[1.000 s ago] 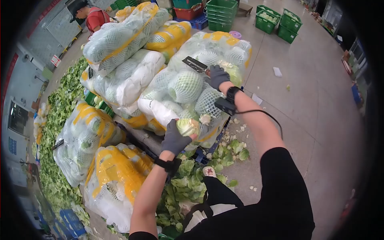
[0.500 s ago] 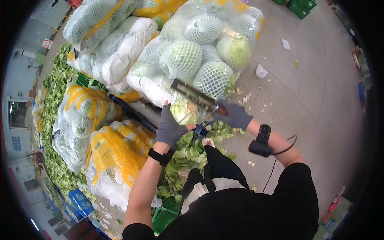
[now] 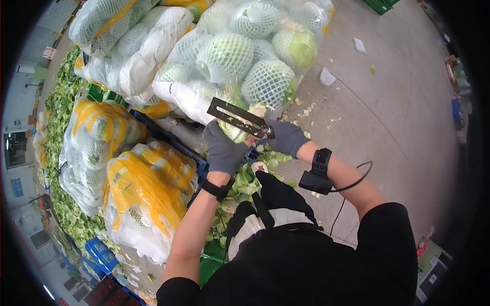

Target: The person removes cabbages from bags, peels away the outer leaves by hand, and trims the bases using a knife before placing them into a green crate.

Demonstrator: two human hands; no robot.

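Beside bags (image 3: pixel 185 101) of netted cabbages (image 3: pixel 269 84), left hand (image 3: pixel 222 150) fingers clamp a cabbage (image 3: pixel 233 132), right hand (image 3: pixel 287 138) fingers a cleaver (image 3: pixel 234 116).

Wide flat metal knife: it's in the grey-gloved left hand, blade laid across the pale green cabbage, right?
No. The head view shows the wide flat metal knife in the grey-gloved right hand; the left hand holds the pale green cabbage, with the blade across it.
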